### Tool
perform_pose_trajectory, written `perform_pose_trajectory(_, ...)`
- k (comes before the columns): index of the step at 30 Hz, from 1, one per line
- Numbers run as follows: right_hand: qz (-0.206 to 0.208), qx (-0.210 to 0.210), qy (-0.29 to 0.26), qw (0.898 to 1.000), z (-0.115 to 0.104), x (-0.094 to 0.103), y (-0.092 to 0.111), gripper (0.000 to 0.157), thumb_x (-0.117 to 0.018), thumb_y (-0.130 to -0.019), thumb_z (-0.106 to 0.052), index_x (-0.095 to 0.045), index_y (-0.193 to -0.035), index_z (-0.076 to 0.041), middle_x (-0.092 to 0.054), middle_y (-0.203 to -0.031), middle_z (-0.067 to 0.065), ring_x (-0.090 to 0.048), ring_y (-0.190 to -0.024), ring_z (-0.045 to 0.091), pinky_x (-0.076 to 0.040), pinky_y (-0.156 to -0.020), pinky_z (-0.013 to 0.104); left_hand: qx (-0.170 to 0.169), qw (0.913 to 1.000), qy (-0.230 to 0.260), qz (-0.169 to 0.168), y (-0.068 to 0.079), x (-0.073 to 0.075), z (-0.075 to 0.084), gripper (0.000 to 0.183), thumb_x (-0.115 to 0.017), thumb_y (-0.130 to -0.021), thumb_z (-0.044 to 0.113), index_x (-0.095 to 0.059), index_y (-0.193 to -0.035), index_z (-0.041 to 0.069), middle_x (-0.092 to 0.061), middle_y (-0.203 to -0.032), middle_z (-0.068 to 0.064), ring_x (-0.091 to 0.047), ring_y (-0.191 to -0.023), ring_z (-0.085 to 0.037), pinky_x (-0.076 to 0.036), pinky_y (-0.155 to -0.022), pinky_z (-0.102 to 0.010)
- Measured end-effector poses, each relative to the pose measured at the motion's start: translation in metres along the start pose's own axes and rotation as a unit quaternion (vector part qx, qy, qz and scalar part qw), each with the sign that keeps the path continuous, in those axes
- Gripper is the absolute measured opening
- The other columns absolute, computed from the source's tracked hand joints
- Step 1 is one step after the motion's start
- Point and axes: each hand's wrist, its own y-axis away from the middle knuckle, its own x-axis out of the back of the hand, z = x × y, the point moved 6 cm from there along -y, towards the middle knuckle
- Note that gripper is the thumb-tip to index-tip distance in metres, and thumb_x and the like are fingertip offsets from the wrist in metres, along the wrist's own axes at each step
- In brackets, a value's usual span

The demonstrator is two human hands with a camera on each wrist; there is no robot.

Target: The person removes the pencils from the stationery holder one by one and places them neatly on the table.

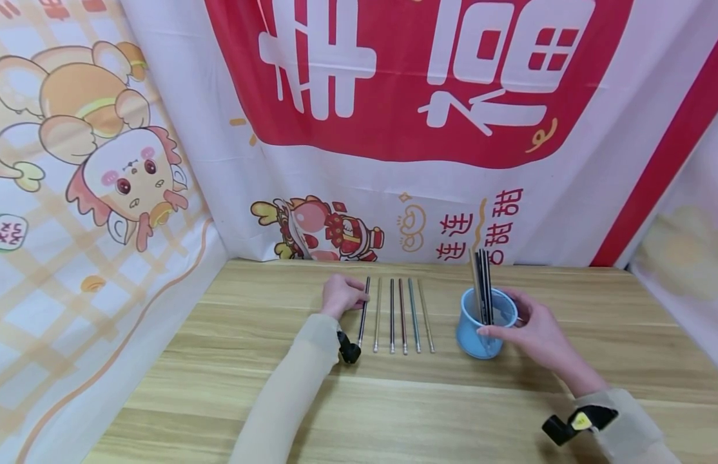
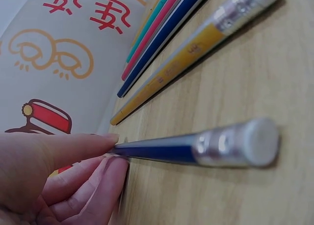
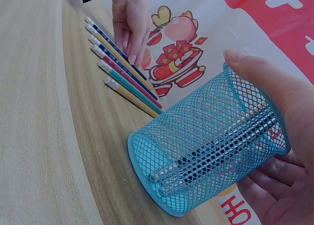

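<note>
At the left end of a row on the table, my left hand [image 1: 343,295] pinches a dark blue pencil [image 2: 171,150] near its far end, between thumb and fingertips. Its white eraser end points toward the near side. Beside it lie a yellow pencil [image 2: 171,70], another dark blue pencil [image 1: 392,316], a red pencil [image 1: 403,316], a teal pencil [image 1: 414,316] and a second yellow pencil [image 1: 426,316]. My right hand [image 1: 535,328] grips a light blue mesh pencil cup [image 3: 196,141] around its rim. Several pencils [image 1: 484,283] stand in the cup, leaning left.
The wooden table [image 1: 382,412] meets a white and red printed cloth [image 1: 394,154] right behind the pencils. Another printed cloth [image 1: 98,270] hangs along the left side. Wood surface lies between the row and the cup.
</note>
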Motion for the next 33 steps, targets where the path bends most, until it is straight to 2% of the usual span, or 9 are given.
perform_pose_trajectory(7,-0.003,-0.002,0.004,1.0,0.0,0.0,0.0,0.087,-0.086,-0.082,-0.042,-0.045,-0.15,-0.006,-0.056,-0.14,0.018,-0.057,-0.121,0.036,-0.044,-0.088,0.01,-0.004,1.0,-0.003,-0.001,0.0,0.003,0.0,0.026,-0.086,-0.081,0.001,-0.077,-0.105,0.0,-0.072,-0.091,-0.011,-0.072,-0.07,-0.019,-0.061,-0.062,-0.026)
perform_pose_trajectory(13,-0.004,-0.007,0.009,1.0,0.0,0.0,0.001,0.087,-0.086,-0.083,-0.044,-0.044,-0.15,-0.007,-0.055,-0.141,0.018,-0.056,-0.121,0.036,-0.044,-0.089,0.012,-0.022,0.9996,0.018,-0.004,0.004,0.01,0.005,0.03,-0.086,-0.082,0.009,-0.076,-0.109,0.001,-0.073,-0.097,-0.01,-0.073,-0.077,-0.022,-0.062,-0.067,-0.029)
perform_pose_trajectory(21,0.001,-0.003,0.003,1.0,0.0,0.001,0.001,0.086,-0.086,-0.083,-0.041,-0.045,-0.149,-0.005,-0.056,-0.139,0.019,-0.057,-0.119,0.036,-0.044,-0.087,0.009,-0.076,0.9958,0.049,-0.01,0.019,0.016,0.035,0.035,-0.087,-0.084,0.022,-0.076,-0.113,0.006,-0.075,-0.097,-0.006,-0.074,-0.086,-0.023,-0.062,-0.075,-0.031)
perform_pose_trajectory(27,0.001,-0.001,0.001,1.0,0.0,0.0,0.001,0.086,-0.087,-0.083,-0.041,-0.045,-0.149,-0.005,-0.056,-0.139,0.019,-0.057,-0.12,0.036,-0.043,-0.087,0.009,-0.131,0.9868,0.085,-0.044,0.039,0.004,0.063,0.033,-0.084,-0.087,0.02,-0.076,-0.115,0.006,-0.075,-0.101,-0.008,-0.074,-0.092,-0.028,-0.061,-0.082,-0.037)
perform_pose_trajectory(33,0.0,0.0,0.0,1.0,0.0,0.001,0.001,0.087,-0.086,-0.083,-0.041,-0.045,-0.149,-0.005,-0.056,-0.14,0.019,-0.056,-0.121,0.037,-0.043,-0.087,0.009,-0.169,0.9785,0.073,-0.093,0.058,-0.019,0.084,0.037,-0.085,-0.086,0.027,-0.075,-0.119,0.013,-0.075,-0.104,-0.001,-0.072,-0.093,-0.018,-0.06,-0.085,-0.035)
